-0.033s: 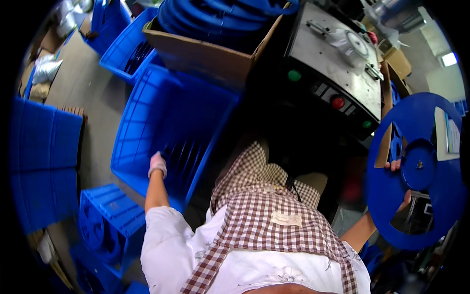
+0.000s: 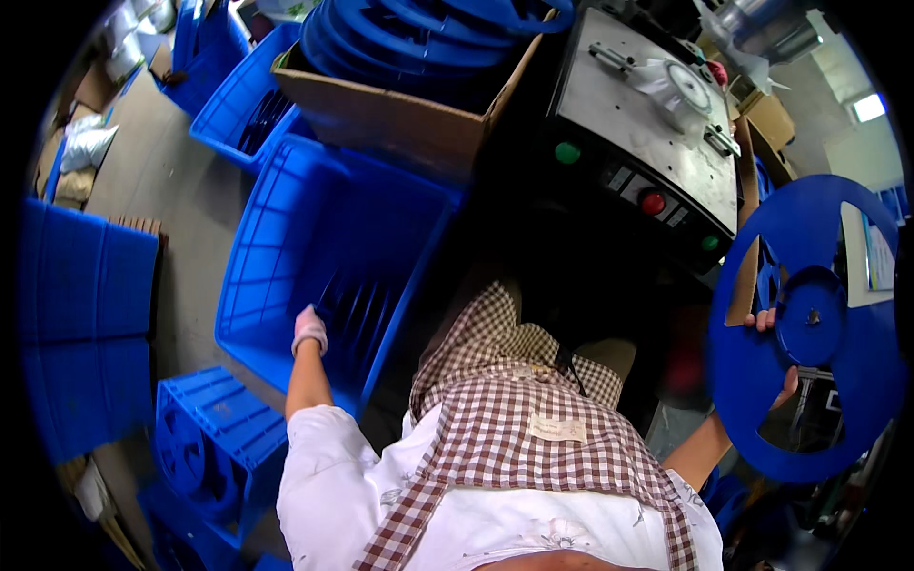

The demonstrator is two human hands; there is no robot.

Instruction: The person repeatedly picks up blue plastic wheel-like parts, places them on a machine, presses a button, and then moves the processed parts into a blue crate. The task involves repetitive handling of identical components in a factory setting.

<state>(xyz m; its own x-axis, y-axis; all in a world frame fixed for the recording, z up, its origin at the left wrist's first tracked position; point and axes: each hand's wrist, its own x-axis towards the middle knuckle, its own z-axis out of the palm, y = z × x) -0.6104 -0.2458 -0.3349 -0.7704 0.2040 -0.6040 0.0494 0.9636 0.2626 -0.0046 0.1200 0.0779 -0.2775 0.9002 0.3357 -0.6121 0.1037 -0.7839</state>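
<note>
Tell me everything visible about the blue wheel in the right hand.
The blue wheel is a broad, flat disc, apparently plastic, with a round hub, a small central hole and three large openings. It is held up at the person's right, facing the camera. The right hand's fingers hold it at its left and lower openings.

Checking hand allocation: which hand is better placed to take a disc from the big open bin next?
Left, most likely: the gloved left hand is inside the big open bin, beside the discs. The right hand is far right, holding a large blue reel.
</note>
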